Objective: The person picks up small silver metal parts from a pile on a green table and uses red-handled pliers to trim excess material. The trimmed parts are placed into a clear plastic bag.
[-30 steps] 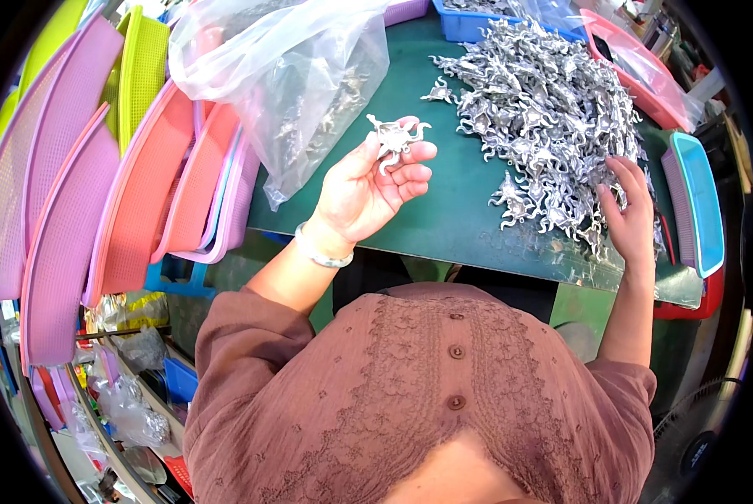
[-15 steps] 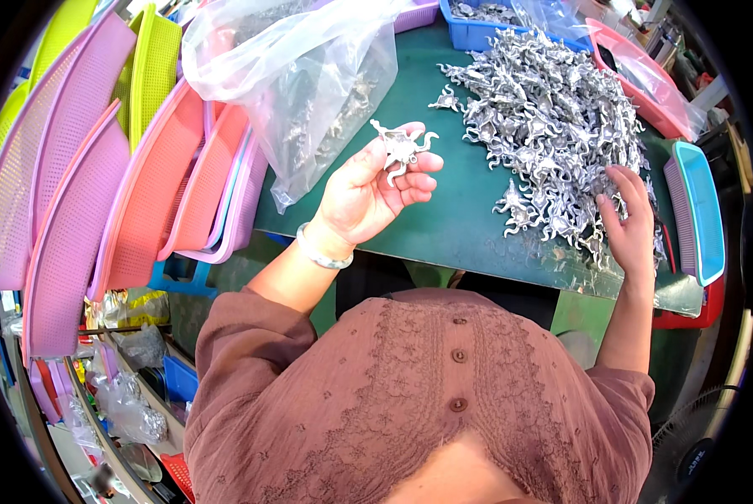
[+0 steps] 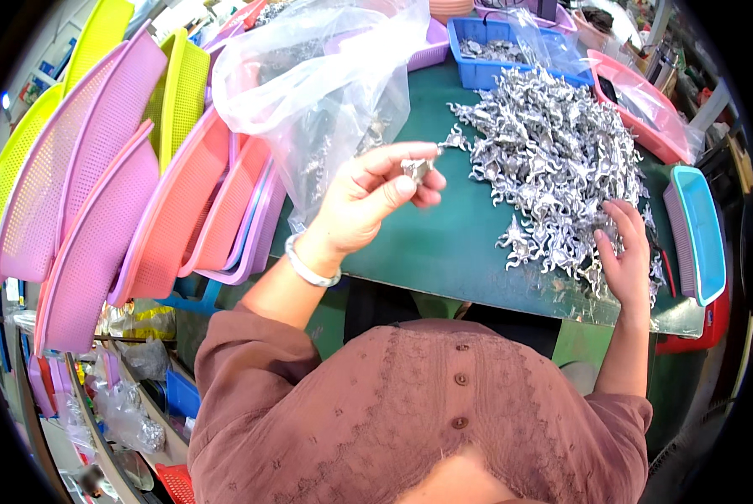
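My left hand (image 3: 364,197), with a pale bangle (image 3: 309,267) at the wrist, pinches a small silvery metal casting (image 3: 417,170) between thumb and fingers above the green tabletop. The casting is partly hidden by the fingers. On the right, my right hand (image 3: 624,252) rests at the near right edge of a large pile of similar curly-armed metal castings (image 3: 553,151). Its thumb and fingers are apart, and I see nothing held in them. Just behind my left hand a clear plastic bag (image 3: 309,109) stands with grey metal pieces inside.
Stacked purple, coral and lime baskets (image 3: 99,244) crowd the left side. Behind the pile sit a blue bin (image 3: 475,74) of metal pieces and a pink tray (image 3: 645,126). A turquoise basket (image 3: 702,235) stands at the right edge of the green table (image 3: 444,244).
My left hand has turned the casting, so it now shows smaller between the fingers, which have closed in. My right hand stays by the pile. The whole view has shifted slightly.
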Tool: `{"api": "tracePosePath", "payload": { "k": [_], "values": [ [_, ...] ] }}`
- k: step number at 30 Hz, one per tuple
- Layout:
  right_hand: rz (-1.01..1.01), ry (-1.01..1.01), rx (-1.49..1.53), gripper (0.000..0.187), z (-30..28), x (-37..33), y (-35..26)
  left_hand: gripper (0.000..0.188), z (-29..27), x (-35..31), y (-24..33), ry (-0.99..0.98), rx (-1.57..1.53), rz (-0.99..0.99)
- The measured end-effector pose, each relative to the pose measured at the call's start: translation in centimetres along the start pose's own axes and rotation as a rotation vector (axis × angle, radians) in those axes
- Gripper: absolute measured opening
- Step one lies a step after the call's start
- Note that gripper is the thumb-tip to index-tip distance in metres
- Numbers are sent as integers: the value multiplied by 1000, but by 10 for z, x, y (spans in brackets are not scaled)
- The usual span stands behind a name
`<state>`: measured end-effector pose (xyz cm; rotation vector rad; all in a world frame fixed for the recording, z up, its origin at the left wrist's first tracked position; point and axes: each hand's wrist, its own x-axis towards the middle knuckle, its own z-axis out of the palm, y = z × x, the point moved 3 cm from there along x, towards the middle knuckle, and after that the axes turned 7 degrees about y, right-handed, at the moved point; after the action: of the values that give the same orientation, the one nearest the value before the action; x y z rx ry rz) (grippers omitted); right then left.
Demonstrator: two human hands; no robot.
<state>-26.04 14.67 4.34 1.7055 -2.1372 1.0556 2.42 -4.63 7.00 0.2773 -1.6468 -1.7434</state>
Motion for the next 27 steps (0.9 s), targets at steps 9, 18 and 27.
{"api": "tracePosePath", "payload": {
  "k": [9, 18, 27],
  "values": [
    [-85, 8, -40, 36, -2, 9, -9, 25, -53, 89, 115, 492, 1485, 478],
    [-201, -31, -156, 32, -5, 34, 7, 30, -95, 102, 111, 395, 1960, 7],
    [-300, 3, -292, 32, 20, 88, 12, 22, -14, 62, 93, 243, 1657, 619]
  ]
}}
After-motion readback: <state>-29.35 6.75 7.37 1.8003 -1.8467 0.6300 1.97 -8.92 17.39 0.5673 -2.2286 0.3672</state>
